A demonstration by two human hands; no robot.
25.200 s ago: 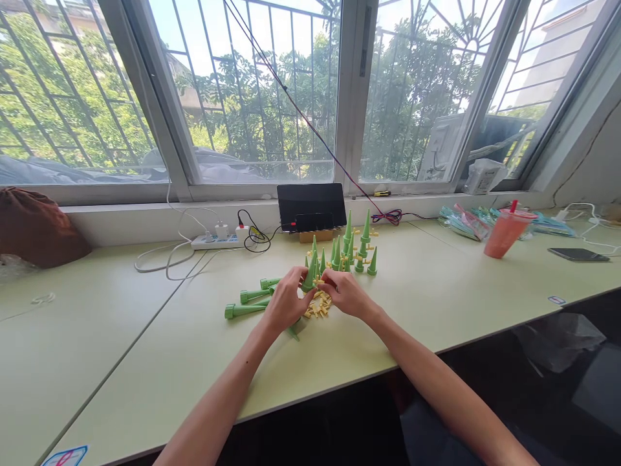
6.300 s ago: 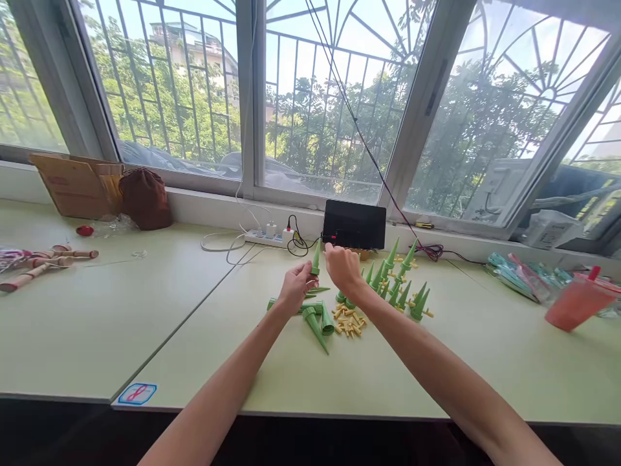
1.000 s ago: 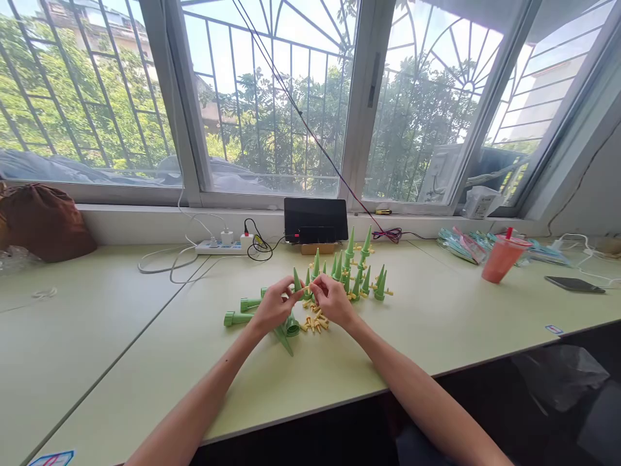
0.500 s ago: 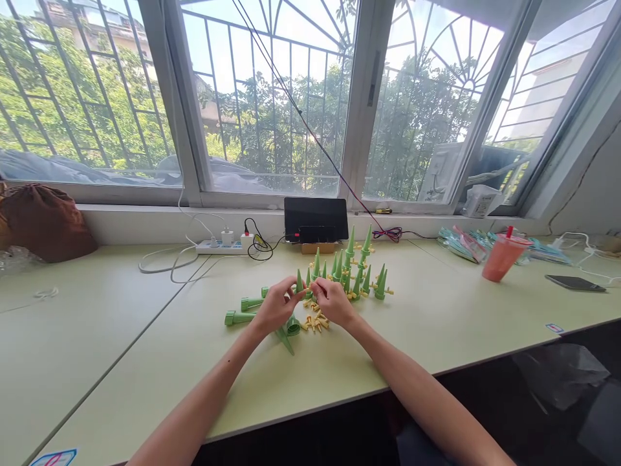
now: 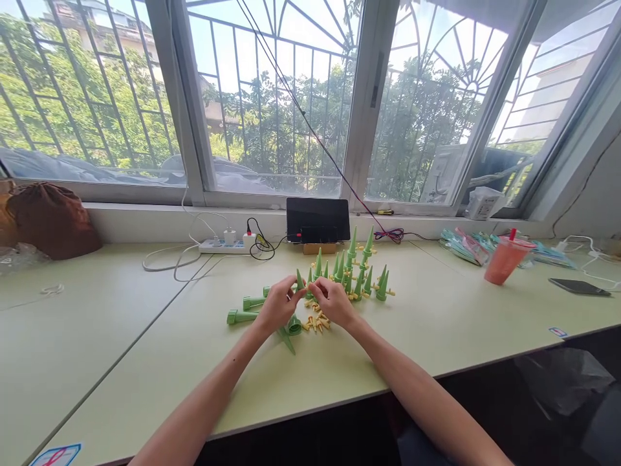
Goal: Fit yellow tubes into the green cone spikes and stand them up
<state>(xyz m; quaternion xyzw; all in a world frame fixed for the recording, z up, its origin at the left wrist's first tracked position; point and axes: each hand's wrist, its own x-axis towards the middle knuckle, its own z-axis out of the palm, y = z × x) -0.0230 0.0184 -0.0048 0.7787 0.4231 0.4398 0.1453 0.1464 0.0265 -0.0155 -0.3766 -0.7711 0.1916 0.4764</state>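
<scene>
Over the table point(image 5: 160, 382), both hands point(image 5: 276, 305) point(image 5: 334, 301) flank a green cone point(image 5: 299, 279)

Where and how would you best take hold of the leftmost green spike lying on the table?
Probably by the wide cap of the leftmost green spike, coming from the left and above: the spike lies on its side with that cap exposed and facing outward, while its narrower end runs behind the left hand.
</scene>
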